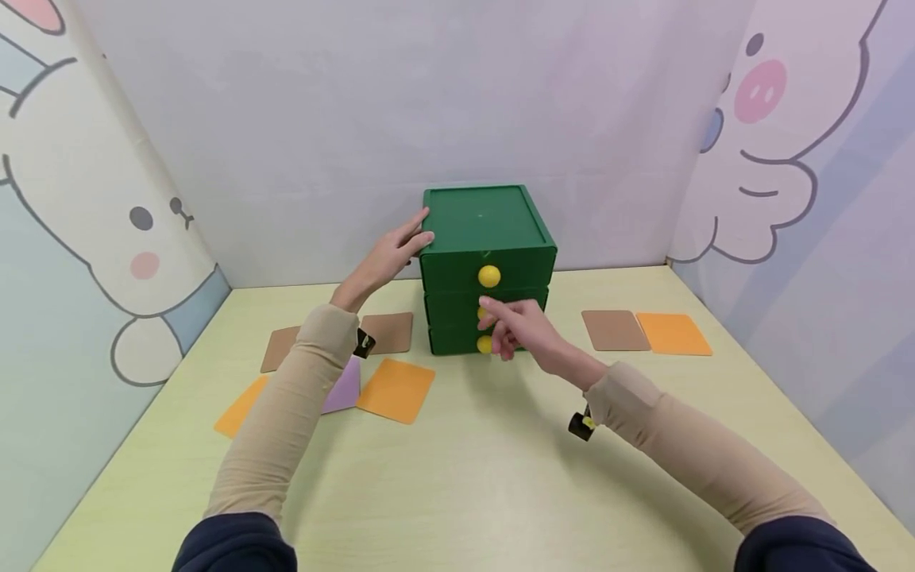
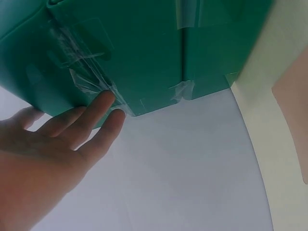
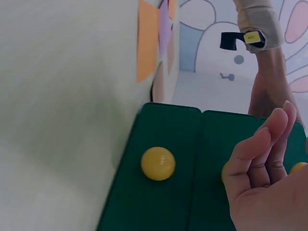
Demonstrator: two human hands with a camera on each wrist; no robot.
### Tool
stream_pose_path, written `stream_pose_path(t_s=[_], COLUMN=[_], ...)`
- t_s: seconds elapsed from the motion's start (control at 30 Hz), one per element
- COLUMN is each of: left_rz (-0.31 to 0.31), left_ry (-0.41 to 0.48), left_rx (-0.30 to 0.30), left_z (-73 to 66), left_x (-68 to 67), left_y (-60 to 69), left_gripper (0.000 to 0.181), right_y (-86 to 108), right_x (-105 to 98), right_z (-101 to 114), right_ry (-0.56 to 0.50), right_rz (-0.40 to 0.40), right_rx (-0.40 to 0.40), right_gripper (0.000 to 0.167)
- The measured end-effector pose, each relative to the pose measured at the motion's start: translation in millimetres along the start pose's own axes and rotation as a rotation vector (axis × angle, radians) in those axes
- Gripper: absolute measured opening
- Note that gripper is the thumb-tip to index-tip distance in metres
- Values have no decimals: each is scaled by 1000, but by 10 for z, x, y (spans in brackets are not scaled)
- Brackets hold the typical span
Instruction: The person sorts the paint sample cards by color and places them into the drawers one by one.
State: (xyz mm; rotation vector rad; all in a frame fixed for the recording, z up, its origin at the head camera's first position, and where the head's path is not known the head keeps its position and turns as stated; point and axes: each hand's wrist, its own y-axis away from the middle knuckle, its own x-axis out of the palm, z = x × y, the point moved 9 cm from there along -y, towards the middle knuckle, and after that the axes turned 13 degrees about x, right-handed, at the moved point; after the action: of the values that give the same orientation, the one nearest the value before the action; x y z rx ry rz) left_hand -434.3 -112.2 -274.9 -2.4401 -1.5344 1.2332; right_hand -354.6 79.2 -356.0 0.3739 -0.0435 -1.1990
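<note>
A small green drawer cabinet with three stacked drawers stands at the back middle of the table. Each drawer has a round yellow knob; the top knob shows fully. My left hand rests on the cabinet's upper left edge, fingers extended. In the left wrist view, those fingertips lie by clear tape on the green side. My right hand is in front of the middle drawer, its fingers loosely bent and partly hiding the middle knob. The bottom knob shows in the right wrist view. All drawers appear closed.
Left of the cabinet lie a brown card, an orange card, a purple card and others partly behind my left arm. On the right are another brown card and orange card. Cartoon-printed walls enclose the table.
</note>
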Motion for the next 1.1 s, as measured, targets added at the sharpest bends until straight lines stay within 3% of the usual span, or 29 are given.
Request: stream_pose_path(t_s=[0.13, 0.3, 0.6, 0.8, 1.1], left_rz=[-1, -1, -4, 14, 5], left_ry=[0, 2, 7, 15, 17], left_rx=[-4, 4, 7, -2, 12], left_z=[9, 14, -13, -72, -18], left_x=[5, 17, 41, 49, 46], left_y=[3, -8, -18, -12, -23], left_gripper=[61, 62, 66, 60, 64], right_y=[-44, -163, -204, -171, -80], right_x=[-5, -36, -38, -38, -30], right_z=[-244, -362, -311, -312, -354], right_ry=[17, -63, -114, -74, -16], right_rz=[-6, -34, -117, -182, -185], right_rx=[106, 161, 114, 93, 92], right_gripper=[69, 69, 58, 58, 60])
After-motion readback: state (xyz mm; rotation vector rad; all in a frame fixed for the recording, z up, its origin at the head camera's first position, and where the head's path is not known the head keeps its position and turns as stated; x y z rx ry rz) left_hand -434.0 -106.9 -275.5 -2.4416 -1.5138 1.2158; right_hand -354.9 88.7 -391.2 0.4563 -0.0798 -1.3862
